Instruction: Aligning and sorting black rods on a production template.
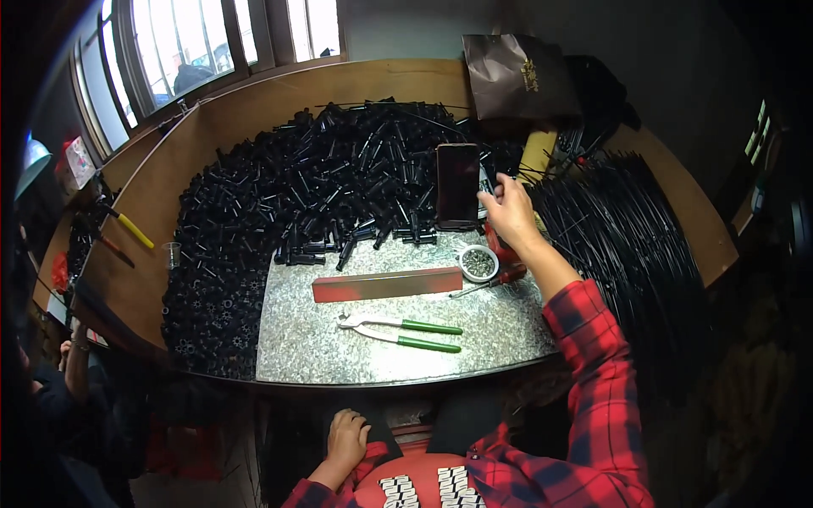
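Observation:
My right hand (511, 213) reaches over the board just right of an upright dark phone (457, 186). Its thumb and forefinger are apart, and I see nothing held between them. A pale object (484, 188), partly hidden, lies beside these fingertips. My left hand (345, 438) rests on my lap with loosely bent fingers, holding nothing visible. Green-handled pliers (402, 332) lie on the speckled board (296, 339), below a long red-sided bar (387, 284). A white cup of small metal pieces (478, 264) stands under my right forearm, beside a screwdriver (487, 283) with a red handle.
Heaped black plastic parts (339, 178) cover the back and left of the walled bench. Thin black rods (618, 229) are piled at right, near a yellow roll (537, 157). A dark paper bag (521, 78) stands behind. Another person's arm (76, 364) shows at far left.

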`<state>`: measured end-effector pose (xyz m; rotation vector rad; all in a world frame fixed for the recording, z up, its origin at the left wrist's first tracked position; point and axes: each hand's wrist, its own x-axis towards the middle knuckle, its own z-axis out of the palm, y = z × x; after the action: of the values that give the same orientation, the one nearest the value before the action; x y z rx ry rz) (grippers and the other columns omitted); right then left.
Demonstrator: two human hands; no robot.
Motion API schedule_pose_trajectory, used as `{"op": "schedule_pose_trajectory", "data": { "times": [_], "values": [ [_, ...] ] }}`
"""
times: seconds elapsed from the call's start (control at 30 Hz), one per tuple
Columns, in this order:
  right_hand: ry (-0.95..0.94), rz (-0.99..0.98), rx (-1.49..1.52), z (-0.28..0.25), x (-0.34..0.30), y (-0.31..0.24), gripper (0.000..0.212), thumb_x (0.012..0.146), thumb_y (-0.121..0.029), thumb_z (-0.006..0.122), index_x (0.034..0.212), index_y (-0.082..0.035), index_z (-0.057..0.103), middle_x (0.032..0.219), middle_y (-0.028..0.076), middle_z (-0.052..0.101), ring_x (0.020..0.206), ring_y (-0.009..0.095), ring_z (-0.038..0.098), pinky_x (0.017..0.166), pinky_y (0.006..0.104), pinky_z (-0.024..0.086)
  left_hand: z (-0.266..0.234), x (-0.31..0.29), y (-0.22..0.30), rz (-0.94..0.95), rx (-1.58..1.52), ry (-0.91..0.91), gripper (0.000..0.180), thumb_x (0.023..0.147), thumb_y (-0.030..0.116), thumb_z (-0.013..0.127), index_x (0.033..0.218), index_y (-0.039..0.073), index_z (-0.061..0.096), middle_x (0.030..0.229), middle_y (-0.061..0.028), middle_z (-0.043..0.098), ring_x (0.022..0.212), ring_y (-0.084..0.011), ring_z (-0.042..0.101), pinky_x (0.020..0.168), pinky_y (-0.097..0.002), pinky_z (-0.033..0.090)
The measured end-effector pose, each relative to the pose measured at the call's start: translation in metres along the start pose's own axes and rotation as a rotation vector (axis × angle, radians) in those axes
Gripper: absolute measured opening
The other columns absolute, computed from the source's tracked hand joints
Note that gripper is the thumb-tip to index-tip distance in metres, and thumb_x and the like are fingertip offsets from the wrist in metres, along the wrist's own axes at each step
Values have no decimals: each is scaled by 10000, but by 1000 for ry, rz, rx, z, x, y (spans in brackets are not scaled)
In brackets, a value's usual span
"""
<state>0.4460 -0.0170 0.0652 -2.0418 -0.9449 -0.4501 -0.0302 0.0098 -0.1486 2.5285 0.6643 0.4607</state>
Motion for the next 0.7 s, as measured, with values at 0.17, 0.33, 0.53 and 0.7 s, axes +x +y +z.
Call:
{"op": "schedule_pose_trajectory", "data": {
  "times": [0.17, 0.33, 0.53, 0.7],
  "values": [
    [74, 119, -73, 55, 14, -37, 961, 698, -394, 770, 1336, 124, 272, 1174, 290, 440, 1132, 422, 430, 978, 423, 380, 14, 11, -3, -4, 15, 13, 167, 748, 117, 678, 886, 30, 644, 992, -146, 585, 1057, -337, 511, 897, -444, 397],
    [134, 176, -142, 65, 13, -47, 994, 651, -344, 817, 1363, 43, 242, 1229, 247, 393, 1148, 405, 402, 969, 454, 372, 11, 7, -7, -27, 0, 10, 162, 746, 126, 675, 879, 40, 643, 983, -139, 581, 1053, -332, 511, 890, -444, 395],
    [151, 210, -230, 78, 9, -53, 1029, 644, -389, 819, 1370, 34, 225, 1206, 244, 394, 1127, 397, 420, 953, 466, 387, 8, 4, -8, -24, -26, 43, 163, 741, 124, 673, 877, 41, 643, 980, -133, 581, 1047, -331, 512, 887, -445, 395],
    [180, 218, -250, 79, 8, -55, 1023, 645, -360, 823, 1370, 33, 218, 1210, 242, 387, 1127, 399, 419, 954, 460, 397, 9, 4, -7, -4, -16, 63, 150, 738, 118, 686, 862, 45, 641, 961, -136, 576, 1027, -335, 517, 882, -437, 399]
  ]
}}
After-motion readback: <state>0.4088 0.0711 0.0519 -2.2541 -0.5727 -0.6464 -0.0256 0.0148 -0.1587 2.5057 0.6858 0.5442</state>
